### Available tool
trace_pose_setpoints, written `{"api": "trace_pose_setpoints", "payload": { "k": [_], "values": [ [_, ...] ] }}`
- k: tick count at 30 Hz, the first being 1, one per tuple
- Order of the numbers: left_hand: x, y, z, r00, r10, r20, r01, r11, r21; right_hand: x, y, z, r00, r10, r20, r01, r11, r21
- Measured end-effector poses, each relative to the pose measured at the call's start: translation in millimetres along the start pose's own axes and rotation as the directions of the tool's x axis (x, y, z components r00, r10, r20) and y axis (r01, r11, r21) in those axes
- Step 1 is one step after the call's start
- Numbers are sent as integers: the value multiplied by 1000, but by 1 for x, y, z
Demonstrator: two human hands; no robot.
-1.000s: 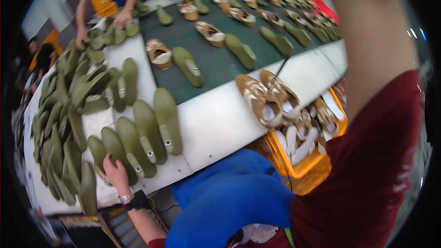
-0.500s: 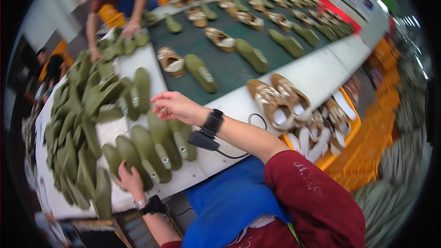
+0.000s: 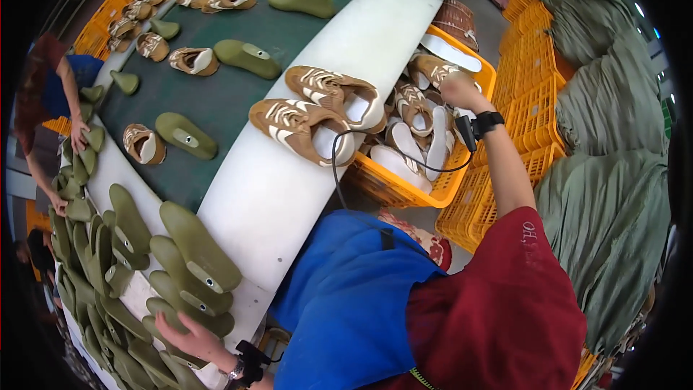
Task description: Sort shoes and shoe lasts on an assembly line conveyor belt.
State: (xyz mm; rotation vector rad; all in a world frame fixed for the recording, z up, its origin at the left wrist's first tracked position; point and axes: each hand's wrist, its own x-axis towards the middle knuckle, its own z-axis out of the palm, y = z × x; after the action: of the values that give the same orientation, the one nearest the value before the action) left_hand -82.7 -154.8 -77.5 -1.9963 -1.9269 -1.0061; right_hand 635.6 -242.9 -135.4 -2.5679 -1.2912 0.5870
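Note:
My left hand (image 3: 191, 337) rests by a row of green shoe lasts (image 3: 189, 296) at the table's near left, its fingers apart and touching the nearest ones. Over at the right, my right hand (image 3: 462, 94) reaches into an orange crate (image 3: 415, 193) of brown-and-white shoes and white insoles (image 3: 437, 146). It is at a shoe (image 3: 432, 68) in the crate, but its fingers are hidden and blurred. Two brown shoes with white stripes (image 3: 289, 126) stand side by side on the white tabletop (image 3: 249, 206), close to the crate.
A dark green conveyor belt (image 3: 216, 101) carries shoes and lasts in rows. Many lasts (image 3: 108, 310) lie heaped at the left, where a co-worker's hands (image 3: 79, 133) touch some. Stacked orange crates (image 3: 534, 112) and grey-green cloth covers (image 3: 599, 224) line the right side.
The view has swung to the right. My right hand has moved from above the lasts to the shoe crate, while my left hand stays by the row of lasts.

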Motion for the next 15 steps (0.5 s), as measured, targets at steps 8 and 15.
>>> {"api": "trace_pose_setpoints", "payload": {
  "k": [8, 15],
  "values": [
    [0, 197, 80, 701, 554, 448, -290, 796, -531, 29, 10, 196, 987, -67, 144, 55, 994, 90],
    [0, 265, 126, 484, 754, 444, -377, 638, -672, 40, -44, 182, 954, 37, 298, 38, 969, -244]
  ]
}}
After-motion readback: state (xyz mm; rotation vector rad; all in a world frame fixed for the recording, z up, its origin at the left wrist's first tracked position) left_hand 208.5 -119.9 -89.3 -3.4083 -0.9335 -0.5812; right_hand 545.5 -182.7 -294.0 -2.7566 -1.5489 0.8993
